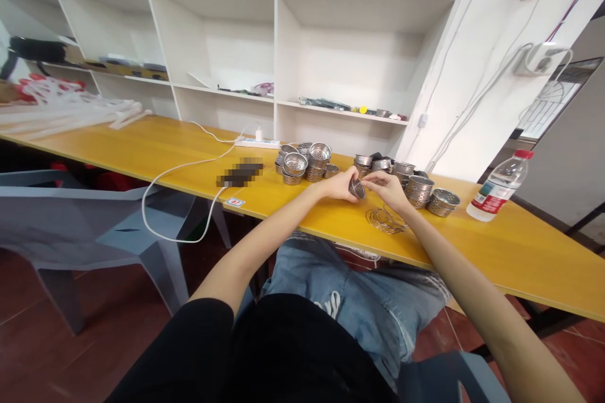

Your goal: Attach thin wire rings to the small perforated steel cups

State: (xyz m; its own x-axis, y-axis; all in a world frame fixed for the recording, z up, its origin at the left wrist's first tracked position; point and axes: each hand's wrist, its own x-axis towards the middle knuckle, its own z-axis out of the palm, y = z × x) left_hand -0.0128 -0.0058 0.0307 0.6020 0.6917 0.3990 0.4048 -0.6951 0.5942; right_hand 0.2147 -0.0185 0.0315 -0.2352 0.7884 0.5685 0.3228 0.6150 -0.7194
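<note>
My left hand (341,186) is closed round a small perforated metal cup (357,188), tilted on its side just above the table. Close to the cup's rim, my right hand (384,186) has thumb and fingers pinched together; whatever is between them is too small to make out. Below the right hand lies a loose pile of thin wire rings (386,220). Several more perforated metal cups (295,165) are stacked to the left of my hands. Another group of stacked metal cups (420,190) stands to the right, partly behind my right hand.
On the yellow table (472,245), a water bottle (496,187) with a red cap stands at the right. A white cable (163,177) runs from a power strip (258,143) to a blurred dark object (240,174). White shelves (354,56) rise behind; a grey-blue chair (127,227) is left.
</note>
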